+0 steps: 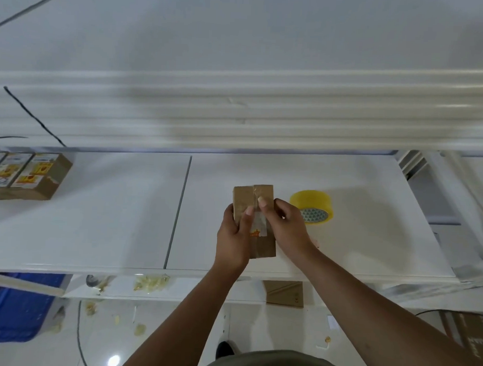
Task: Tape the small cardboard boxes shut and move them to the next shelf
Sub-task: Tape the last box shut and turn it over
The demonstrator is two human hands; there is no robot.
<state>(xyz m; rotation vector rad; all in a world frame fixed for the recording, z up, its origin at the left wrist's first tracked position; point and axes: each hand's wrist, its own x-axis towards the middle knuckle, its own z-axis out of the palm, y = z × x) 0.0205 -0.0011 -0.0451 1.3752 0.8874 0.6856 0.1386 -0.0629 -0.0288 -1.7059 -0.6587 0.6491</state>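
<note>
A small brown cardboard box [263,243] stands on the white shelf [110,219], a strip of clear tape running down its top. My left hand [234,237] grips its left side, thumb laid on the tape. My right hand [286,225] holds the right side, thumb pressing the tape near the far end. A yellow roll of tape [313,206] lies flat on the shelf just right of my right hand. At the left edge of the shelf stands a row of small taped boxes [29,175] with yellow and red labels.
A grey seam [177,213] divides the shelf into two panels. A blurred white upper shelf edge [237,114] spans the view above. Below lie tape scraps [150,282], a flat cardboard piece [284,294], a blue bin [17,306] and black cables on the floor.
</note>
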